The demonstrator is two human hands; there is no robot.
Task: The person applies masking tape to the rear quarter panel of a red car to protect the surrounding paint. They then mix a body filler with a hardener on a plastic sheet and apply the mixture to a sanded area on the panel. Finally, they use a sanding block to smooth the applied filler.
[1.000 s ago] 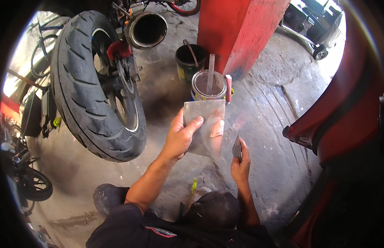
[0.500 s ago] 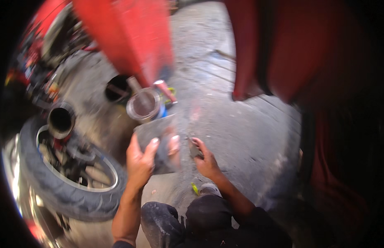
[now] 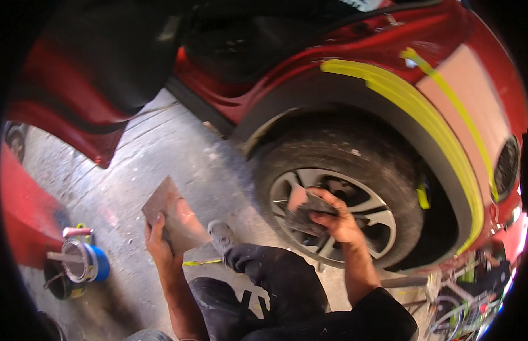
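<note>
My left hand [image 3: 159, 241] grips a flat square board [image 3: 160, 200] by its near left edge, thumb on top. A patch of smooth pink filler [image 3: 187, 216] lies on the board's right side. Held out to the right, my right hand [image 3: 342, 221] is closed round a dark, flat filler spreader [image 3: 301, 219]. A dab of pink shows at the spreader's far edge. Beyond it is a car wheel [image 3: 383, 170], apart from the spreader as far as I can tell. Above the wheel, yellow masking tape [image 3: 414, 105] follows the arch, beside a pinkish filled panel [image 3: 465, 79].
An open red car door [image 3: 65, 122] hangs at the upper left. A tub with a blue side [image 3: 100, 264] stands on the floor at the left, beside a dark can [image 3: 56, 278]. Metal frames and clutter [image 3: 468, 298] fill the lower right.
My view has swung right, from the tub and loose tyre to the car's wheel and taped arch. The right hand with the spreader has moved away from the board and come up.
</note>
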